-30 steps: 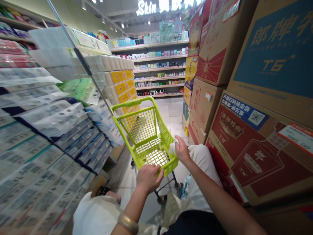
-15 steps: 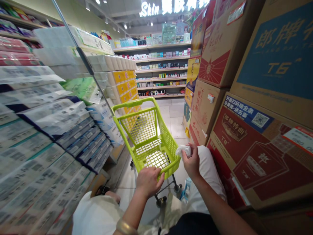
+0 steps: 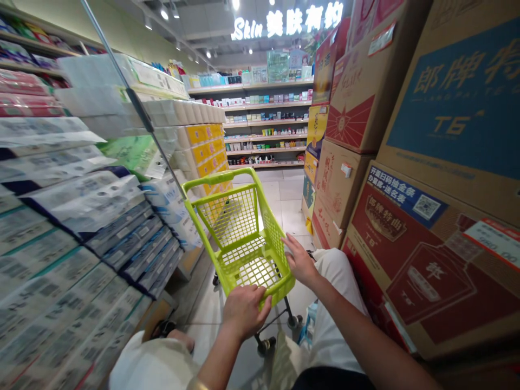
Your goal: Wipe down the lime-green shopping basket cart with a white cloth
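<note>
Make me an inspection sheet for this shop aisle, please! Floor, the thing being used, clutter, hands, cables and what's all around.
Surface: pale tiled floor under the cart.
Things in use: green basket on a wheeled frame.
Clutter: blue-and-white item by the person's leg, partly hidden.
Left hand: grips the basket's near rim.
Right hand: at the basket's right side; grip unclear.
Cables: nothing seen.
Surroundings: stacked cartons right, packaged goods left, stocked shelves ahead.

Lime gridded basket [image 3: 274,235], white trousers [image 3: 339,276], apparently gold bangle [image 3: 197,385]
</note>
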`<state>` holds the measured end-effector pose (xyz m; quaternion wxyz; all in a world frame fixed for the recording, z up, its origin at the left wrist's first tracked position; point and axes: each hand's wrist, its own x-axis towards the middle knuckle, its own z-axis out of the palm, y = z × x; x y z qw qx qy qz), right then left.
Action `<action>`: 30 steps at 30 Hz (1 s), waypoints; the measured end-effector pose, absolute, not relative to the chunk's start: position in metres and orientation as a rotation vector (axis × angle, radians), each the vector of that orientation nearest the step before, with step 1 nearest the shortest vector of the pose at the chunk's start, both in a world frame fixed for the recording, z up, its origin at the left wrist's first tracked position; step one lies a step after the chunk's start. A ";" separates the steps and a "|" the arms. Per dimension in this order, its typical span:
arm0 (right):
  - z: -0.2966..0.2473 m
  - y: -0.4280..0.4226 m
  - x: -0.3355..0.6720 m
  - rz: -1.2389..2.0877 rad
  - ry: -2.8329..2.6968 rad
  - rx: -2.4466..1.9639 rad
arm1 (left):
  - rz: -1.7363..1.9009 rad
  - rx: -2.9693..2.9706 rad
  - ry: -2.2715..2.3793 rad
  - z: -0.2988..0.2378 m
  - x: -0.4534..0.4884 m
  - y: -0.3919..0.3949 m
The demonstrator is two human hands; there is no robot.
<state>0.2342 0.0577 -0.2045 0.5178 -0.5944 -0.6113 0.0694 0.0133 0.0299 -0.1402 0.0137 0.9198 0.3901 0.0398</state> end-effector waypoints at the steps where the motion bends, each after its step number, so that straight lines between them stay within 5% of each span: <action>1: -0.200 0.069 0.239 0.206 -1.471 -1.432 | 0.126 2.865 1.213 -0.140 0.014 0.030; 16: -0.210 0.016 0.210 0.291 -1.365 -1.482 | 0.102 2.914 1.196 -0.144 -0.007 0.052; 30: -0.191 0.077 0.185 0.423 -1.498 -1.444 | 0.021 2.875 1.171 -0.137 -0.056 0.087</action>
